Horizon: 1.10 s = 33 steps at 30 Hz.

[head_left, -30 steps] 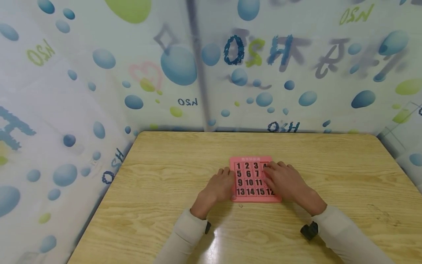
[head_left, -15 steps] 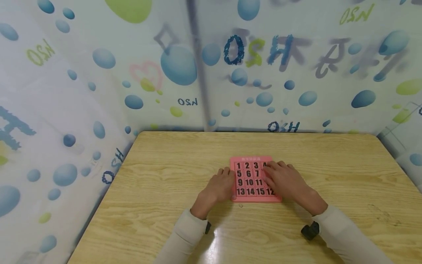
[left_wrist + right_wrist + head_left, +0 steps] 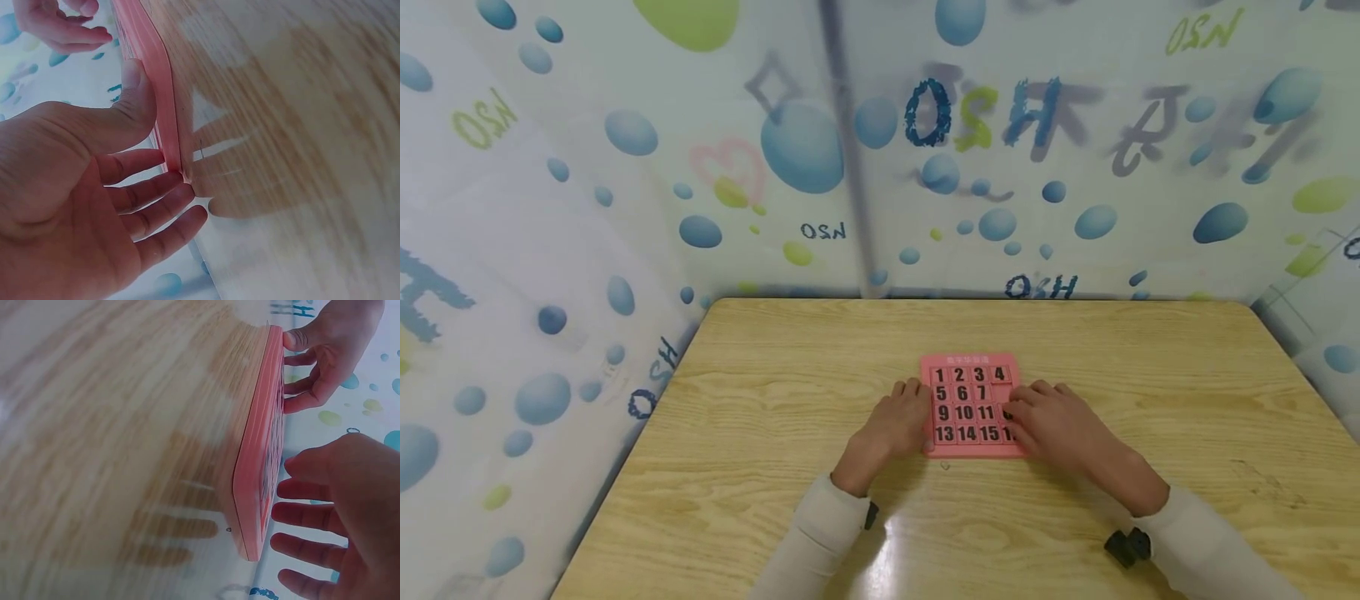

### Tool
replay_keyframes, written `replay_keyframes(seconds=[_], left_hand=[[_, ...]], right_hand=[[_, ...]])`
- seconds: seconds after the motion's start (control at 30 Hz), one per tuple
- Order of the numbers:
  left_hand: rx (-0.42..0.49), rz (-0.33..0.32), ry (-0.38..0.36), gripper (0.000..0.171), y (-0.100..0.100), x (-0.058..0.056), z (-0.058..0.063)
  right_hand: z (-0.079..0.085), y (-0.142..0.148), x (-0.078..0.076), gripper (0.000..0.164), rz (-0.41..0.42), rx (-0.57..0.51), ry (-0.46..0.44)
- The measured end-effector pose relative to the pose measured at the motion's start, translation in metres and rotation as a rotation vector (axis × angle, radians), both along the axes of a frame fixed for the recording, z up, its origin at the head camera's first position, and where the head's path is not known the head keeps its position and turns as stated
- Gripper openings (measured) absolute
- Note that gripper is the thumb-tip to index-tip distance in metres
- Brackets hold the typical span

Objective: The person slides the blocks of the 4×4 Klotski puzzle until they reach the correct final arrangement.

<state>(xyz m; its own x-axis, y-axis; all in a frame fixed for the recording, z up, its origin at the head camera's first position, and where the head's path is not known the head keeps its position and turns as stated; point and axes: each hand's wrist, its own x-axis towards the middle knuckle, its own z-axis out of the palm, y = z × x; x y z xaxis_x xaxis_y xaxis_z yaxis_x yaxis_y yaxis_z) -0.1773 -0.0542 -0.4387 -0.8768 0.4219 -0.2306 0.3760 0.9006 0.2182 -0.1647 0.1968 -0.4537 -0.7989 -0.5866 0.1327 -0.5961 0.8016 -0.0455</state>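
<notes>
A pink number slide puzzle (image 3: 968, 452) lies flat on the wooden table, its black numbers running in rows. The 4 stands at the top right, with a bare slot (image 3: 1002, 392) directly below it. My left hand (image 3: 898, 421) holds the puzzle's left side near the front corner; in the left wrist view its thumb (image 3: 134, 100) lies along the pink edge. Over the right side is my right hand (image 3: 1058, 423), fingertips partly covering the lower right tiles. In the right wrist view its fingers (image 3: 306, 515) are spread loosely, just above the face.
The wooden table (image 3: 775, 358) reaches back to a wall sheet (image 3: 895, 225) printed with blue and green drops and letters. A dark wrist device (image 3: 1127, 547) is on the right wrist, and both arms have pale sleeves.
My right hand has drawn a little to the right and back, uncovering the 4 and the bare slot under it. The left hand keeps its place at the puzzle's edge.
</notes>
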Motion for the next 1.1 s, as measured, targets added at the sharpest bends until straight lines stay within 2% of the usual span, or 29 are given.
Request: replay_keyframes(seconds=[0.3, 0.83, 1.1], left_hand=[[-0.005, 0.005, 0.001, 0.068, 0.0004, 0.0007, 0.0009], [0.008, -0.007, 0.009, 0.068, -0.0007, 0.0016, -0.0012], [0.017, -0.009, 0.004, 0.068, -0.0016, 0.0009, -0.0011]], right_hand=[[0.0007, 0.0009, 0.0051, 0.023, 0.029, 0.016, 0.024], [-0.0023, -0.0032, 0.0044, 0.028, -0.045, 0.043, 0.013], [-0.0038, -0.0054, 0.0027, 0.029, -0.051, 0.044, 0.037]])
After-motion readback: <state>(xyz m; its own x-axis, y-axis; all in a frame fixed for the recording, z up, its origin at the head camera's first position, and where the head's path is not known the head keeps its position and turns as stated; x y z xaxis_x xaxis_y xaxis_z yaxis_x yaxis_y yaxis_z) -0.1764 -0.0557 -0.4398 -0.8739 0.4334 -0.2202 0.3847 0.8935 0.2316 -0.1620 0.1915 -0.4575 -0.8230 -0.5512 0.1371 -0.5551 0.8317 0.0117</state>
